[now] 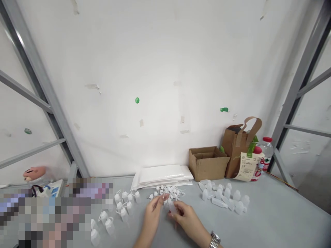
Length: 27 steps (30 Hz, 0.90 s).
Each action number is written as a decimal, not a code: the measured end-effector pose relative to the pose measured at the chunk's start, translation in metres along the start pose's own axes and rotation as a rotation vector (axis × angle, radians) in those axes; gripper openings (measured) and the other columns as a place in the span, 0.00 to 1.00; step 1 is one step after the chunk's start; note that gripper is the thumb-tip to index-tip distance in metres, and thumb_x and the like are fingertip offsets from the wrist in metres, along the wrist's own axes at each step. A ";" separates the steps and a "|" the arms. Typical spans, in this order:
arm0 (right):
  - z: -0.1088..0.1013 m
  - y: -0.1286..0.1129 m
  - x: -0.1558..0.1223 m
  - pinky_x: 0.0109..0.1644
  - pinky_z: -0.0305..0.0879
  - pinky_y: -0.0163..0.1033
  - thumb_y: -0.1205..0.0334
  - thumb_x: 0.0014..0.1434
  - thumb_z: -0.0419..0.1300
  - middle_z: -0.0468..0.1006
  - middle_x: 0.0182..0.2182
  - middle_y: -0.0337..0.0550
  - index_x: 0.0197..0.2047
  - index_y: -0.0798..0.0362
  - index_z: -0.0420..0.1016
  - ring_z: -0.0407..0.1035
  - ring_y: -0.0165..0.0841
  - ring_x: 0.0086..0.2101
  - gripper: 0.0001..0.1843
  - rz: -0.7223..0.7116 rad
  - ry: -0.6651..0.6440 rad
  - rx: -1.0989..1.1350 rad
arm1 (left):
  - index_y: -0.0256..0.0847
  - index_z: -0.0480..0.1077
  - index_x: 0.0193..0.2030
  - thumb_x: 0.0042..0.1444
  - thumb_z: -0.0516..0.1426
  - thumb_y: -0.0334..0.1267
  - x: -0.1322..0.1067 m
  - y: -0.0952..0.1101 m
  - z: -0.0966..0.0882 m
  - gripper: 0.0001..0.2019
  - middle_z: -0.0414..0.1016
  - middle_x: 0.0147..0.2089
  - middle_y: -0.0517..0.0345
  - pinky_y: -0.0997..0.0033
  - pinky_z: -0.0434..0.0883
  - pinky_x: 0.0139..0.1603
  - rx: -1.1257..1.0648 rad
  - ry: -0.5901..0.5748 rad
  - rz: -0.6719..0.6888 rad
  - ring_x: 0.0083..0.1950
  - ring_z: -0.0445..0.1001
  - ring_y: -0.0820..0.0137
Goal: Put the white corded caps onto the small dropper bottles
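Note:
My left hand (152, 210) and my right hand (186, 217) meet low in the middle of the grey table (271, 220). Together they hold a small translucent plastic bottle (170, 205). The right hand grips the bottle's body. The left hand's fingers pinch at its top, where a small white cap (164, 197) sits. A silver wristwatch (214, 239) is on my right wrist. Just behind the hands lies a heap of small white caps (168, 191).
Capped bottles (121, 206) stand left of the hands; uncapped bottles (224, 198) lie to the right. A stack of white bags (162, 175), an open cardboard box (208, 162), a brown paper bag (239, 144) and drink bottles (265, 151) line the white wall. Grey metal frames flank both sides.

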State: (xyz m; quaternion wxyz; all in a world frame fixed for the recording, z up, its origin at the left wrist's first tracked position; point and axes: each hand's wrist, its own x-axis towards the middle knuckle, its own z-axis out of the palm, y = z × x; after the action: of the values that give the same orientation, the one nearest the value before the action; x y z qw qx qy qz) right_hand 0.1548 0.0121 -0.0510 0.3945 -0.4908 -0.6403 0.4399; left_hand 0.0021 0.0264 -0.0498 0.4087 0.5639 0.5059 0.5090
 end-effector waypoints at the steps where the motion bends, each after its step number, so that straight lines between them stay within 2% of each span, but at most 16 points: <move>1: -0.003 0.002 0.002 0.30 0.56 0.33 0.62 0.49 0.59 0.67 0.21 0.34 0.31 0.55 0.74 0.60 0.30 0.24 0.06 0.012 0.035 -0.012 | 0.41 0.76 0.38 0.51 0.52 0.53 0.000 -0.001 -0.001 0.20 0.79 0.42 0.50 0.57 0.68 0.51 0.085 0.044 0.045 0.46 0.74 0.59; 3: -0.011 0.007 0.006 0.30 0.56 0.34 0.59 0.49 0.58 0.67 0.21 0.35 0.32 0.55 0.73 0.60 0.31 0.24 0.09 0.034 0.145 -0.061 | 0.42 0.75 0.38 0.51 0.53 0.50 0.001 -0.002 -0.005 0.17 0.77 0.40 0.51 0.56 0.68 0.50 0.280 0.116 0.136 0.45 0.73 0.59; 5: -0.020 0.010 0.009 0.30 0.56 0.35 0.55 0.50 0.58 0.69 0.22 0.37 0.33 0.56 0.73 0.61 0.32 0.25 0.12 0.038 0.239 -0.132 | 0.43 0.73 0.37 0.50 0.54 0.50 0.002 -0.002 -0.007 0.15 0.75 0.37 0.52 0.57 0.69 0.46 0.411 0.156 0.166 0.40 0.72 0.61; 8: -0.027 0.007 0.009 0.31 0.56 0.36 0.52 0.51 0.57 0.70 0.23 0.39 0.33 0.56 0.73 0.61 0.33 0.25 0.15 0.044 0.259 -0.181 | 0.42 0.72 0.39 0.51 0.52 0.52 0.002 -0.002 -0.005 0.18 0.74 0.36 0.52 0.59 0.70 0.42 0.374 0.179 0.105 0.35 0.72 0.64; 11: -0.020 -0.003 0.002 0.31 0.56 0.35 0.55 0.51 0.57 0.73 0.23 0.39 0.35 0.56 0.74 0.62 0.33 0.26 0.14 0.030 0.162 -0.135 | 0.40 0.74 0.40 0.46 0.54 0.57 0.000 -0.003 0.003 0.23 0.77 0.40 0.50 0.62 0.70 0.44 0.132 0.063 -0.014 0.41 0.74 0.61; 13: -0.010 -0.008 -0.003 0.31 0.57 0.34 0.59 0.51 0.57 0.74 0.24 0.39 0.37 0.55 0.75 0.63 0.32 0.26 0.12 -0.007 0.075 -0.096 | 0.40 0.76 0.35 0.43 0.56 0.58 -0.003 -0.004 0.009 0.24 0.79 0.39 0.50 0.62 0.70 0.45 -0.003 -0.064 -0.063 0.43 0.74 0.59; 15: -0.004 -0.011 -0.006 0.32 0.58 0.33 0.61 0.51 0.57 0.75 0.26 0.37 0.39 0.53 0.76 0.63 0.31 0.26 0.12 -0.040 0.008 -0.074 | 0.40 0.77 0.31 0.43 0.56 0.59 -0.006 -0.005 0.013 0.23 0.80 0.36 0.50 0.62 0.70 0.46 -0.068 -0.127 -0.065 0.42 0.75 0.58; 17: -0.004 -0.008 -0.006 0.32 0.59 0.34 0.61 0.52 0.57 0.75 0.26 0.38 0.38 0.53 0.76 0.64 0.32 0.26 0.11 -0.042 0.016 -0.095 | 0.39 0.77 0.33 0.46 0.53 0.60 -0.008 -0.005 0.014 0.25 0.80 0.36 0.50 0.61 0.70 0.44 -0.087 -0.077 -0.073 0.43 0.75 0.57; 18: -0.006 -0.005 -0.004 0.33 0.60 0.35 0.60 0.52 0.57 0.75 0.26 0.40 0.38 0.54 0.76 0.65 0.34 0.27 0.11 -0.033 0.061 -0.123 | 0.39 0.76 0.35 0.46 0.52 0.61 -0.009 -0.004 0.014 0.26 0.80 0.38 0.49 0.61 0.71 0.43 -0.075 -0.025 -0.078 0.44 0.74 0.57; 20: -0.015 0.003 0.002 0.38 0.61 0.39 0.59 0.53 0.57 0.76 0.30 0.45 0.36 0.56 0.76 0.67 0.38 0.32 0.12 -0.023 0.214 -0.194 | 0.40 0.75 0.39 0.47 0.52 0.60 -0.010 -0.001 0.011 0.26 0.78 0.43 0.48 0.61 0.70 0.44 -0.001 0.074 -0.055 0.47 0.73 0.57; 22: -0.025 0.013 0.009 0.47 0.59 0.42 0.59 0.52 0.58 0.77 0.39 0.51 0.36 0.56 0.77 0.66 0.43 0.42 0.12 -0.062 0.361 -0.246 | 0.40 0.74 0.40 0.47 0.53 0.58 -0.010 0.002 0.009 0.25 0.76 0.44 0.48 0.62 0.69 0.45 0.079 0.123 -0.009 0.48 0.72 0.59; 23: -0.029 0.017 0.013 0.51 0.57 0.43 0.60 0.51 0.59 0.76 0.43 0.52 0.35 0.56 0.78 0.64 0.45 0.46 0.11 -0.079 0.393 -0.262 | 0.40 0.74 0.41 0.48 0.53 0.58 -0.010 0.003 0.008 0.24 0.75 0.44 0.48 0.63 0.69 0.46 0.096 0.133 0.001 0.47 0.72 0.60; 25: -0.033 0.022 0.018 0.54 0.54 0.45 0.62 0.48 0.61 0.76 0.44 0.51 0.32 0.54 0.79 0.62 0.47 0.48 0.08 -0.080 0.380 -0.272 | 0.39 0.73 0.41 0.48 0.52 0.58 -0.009 0.004 0.007 0.25 0.75 0.43 0.49 0.64 0.69 0.44 0.085 0.145 -0.022 0.43 0.73 0.62; 27: -0.033 0.023 0.021 0.52 0.55 0.47 0.61 0.47 0.63 0.79 0.39 0.50 0.30 0.53 0.80 0.64 0.47 0.44 0.07 -0.055 0.345 -0.257 | 0.38 0.72 0.42 0.47 0.53 0.58 -0.008 0.003 0.006 0.26 0.75 0.41 0.49 0.66 0.70 0.39 0.045 0.148 -0.061 0.41 0.74 0.63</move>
State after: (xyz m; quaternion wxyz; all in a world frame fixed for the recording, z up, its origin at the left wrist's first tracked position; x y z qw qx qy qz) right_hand 0.1881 0.0411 -0.0609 0.4442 -0.5874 -0.6273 0.2533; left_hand 0.0088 0.0182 -0.0491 0.3727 0.5181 0.5630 0.5251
